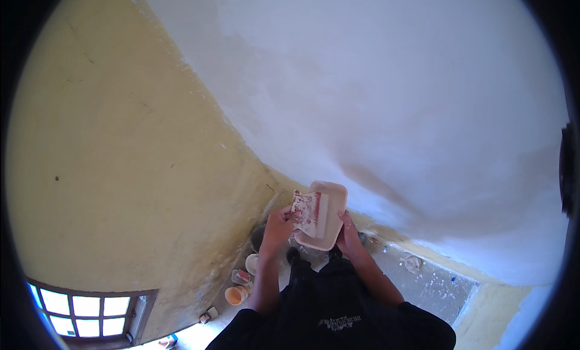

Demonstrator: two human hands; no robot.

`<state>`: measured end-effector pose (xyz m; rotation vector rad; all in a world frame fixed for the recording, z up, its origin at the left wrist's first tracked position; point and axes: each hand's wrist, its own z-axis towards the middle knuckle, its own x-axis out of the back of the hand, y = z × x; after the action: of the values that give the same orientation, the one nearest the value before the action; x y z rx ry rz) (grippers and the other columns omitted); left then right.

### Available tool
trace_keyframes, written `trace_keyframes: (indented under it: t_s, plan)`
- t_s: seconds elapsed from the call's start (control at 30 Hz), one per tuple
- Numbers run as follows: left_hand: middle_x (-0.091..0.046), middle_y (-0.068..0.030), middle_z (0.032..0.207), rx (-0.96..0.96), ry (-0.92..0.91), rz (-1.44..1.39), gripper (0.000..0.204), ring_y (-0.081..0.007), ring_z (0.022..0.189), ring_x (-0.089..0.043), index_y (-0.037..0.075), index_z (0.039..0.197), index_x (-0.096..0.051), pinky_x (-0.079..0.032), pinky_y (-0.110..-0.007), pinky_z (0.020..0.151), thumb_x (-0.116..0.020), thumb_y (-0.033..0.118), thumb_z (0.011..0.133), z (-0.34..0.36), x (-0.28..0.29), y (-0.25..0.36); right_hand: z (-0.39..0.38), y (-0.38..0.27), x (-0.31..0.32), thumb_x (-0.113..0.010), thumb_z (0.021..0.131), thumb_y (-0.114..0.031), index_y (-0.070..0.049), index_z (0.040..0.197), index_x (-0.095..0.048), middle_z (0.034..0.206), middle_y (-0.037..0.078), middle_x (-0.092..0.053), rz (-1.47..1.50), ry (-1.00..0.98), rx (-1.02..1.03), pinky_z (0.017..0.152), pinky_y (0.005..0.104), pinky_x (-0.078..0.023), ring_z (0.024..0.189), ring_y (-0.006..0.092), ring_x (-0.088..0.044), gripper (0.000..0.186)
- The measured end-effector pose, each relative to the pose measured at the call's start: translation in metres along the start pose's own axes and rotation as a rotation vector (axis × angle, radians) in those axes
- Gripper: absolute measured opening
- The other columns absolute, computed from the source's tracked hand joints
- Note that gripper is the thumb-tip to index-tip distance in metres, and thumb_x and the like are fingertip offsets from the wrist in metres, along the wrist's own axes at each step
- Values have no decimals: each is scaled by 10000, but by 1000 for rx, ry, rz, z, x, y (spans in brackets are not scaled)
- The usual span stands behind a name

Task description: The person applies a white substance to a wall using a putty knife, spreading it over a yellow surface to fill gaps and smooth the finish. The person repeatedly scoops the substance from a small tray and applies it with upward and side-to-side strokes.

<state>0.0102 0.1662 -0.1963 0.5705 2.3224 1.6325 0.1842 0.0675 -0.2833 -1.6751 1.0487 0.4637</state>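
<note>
My left hand (281,224) grips a wide putty scraper (307,208), its reddish surface smeared with white filler. The scraper lies over the left part of a shallow cream tray (336,200) with rounded corners, and its straight edge faces the tray's inside. On the tray's right side, my right hand (348,234) is closed round the rim and holds it up in front of my body. How much filler the tray contains is hard to tell.
A wall coated in white (386,96) rises ahead, meeting a yellow wall (121,126) at the left. Below on the left stand an orange bucket (236,295), a white container (251,263) and a dark bucket (258,239). White spatters mark the floor (432,283). A paned window (84,314) is at lower left.
</note>
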Motion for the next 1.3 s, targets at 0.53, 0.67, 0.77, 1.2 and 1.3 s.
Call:
trace_keyframes:
  t_s: [0.53, 0.67, 0.77, 1.2, 1.3]
  plan:
    - [-608, -125, 1208, 90, -359, -546, 391, -252, 1076, -639, -46, 1289, -487, -540, -431, 935, -529, 28, 908, -4, 5, -4, -35, -28, 9, -530, 957, -351, -61, 1298, -483, 1266, 102, -574, 149, -4, 125, 1033, 421, -436, 1176, 252, -560, 451]
    - [-612, -142, 1208, -109, -234, -515, 360, -260, 1071, -643, -63, 1304, -477, -549, -435, 919, -468, 58, 965, -32, -15, 51, -74, -43, 23, -509, 960, -377, -55, 1332, -461, 1290, 105, -563, 131, -92, 167, 1044, 427, -419, 1204, 260, -540, 495]
    - [-638, -114, 1156, -444, 98, -345, 328, -234, 1020, -659, -34, 1282, -525, -565, -402, 871, -462, 135, 1007, -43, -22, 136, -94, -50, 33, -489, 963, -397, -51, 1345, -452, 1296, 104, -560, 138, -89, 160, 1044, 431, -416, 1213, 267, -533, 517]
    - [-508, -294, 1322, -1304, 985, 825, 622, -383, 1117, -594, -31, 1372, -438, -569, -407, 787, -541, -82, 761, -68, -208, 279, -170, -43, 91, -446, 974, -375, -41, 1347, -446, 1308, 112, -553, 178, -26, 185, 1046, 441, -413, 1213, 284, -533, 501]
    - [-609, -265, 1203, -1454, 786, 605, 493, -378, 991, -659, 6, 1305, -541, -562, -400, 757, -546, -49, 815, -78, -194, 233, -177, -57, 93, -445, 976, -370, -41, 1348, -441, 1305, 113, -555, 176, -152, 234, 1046, 438, -414, 1209, 282, -535, 497]
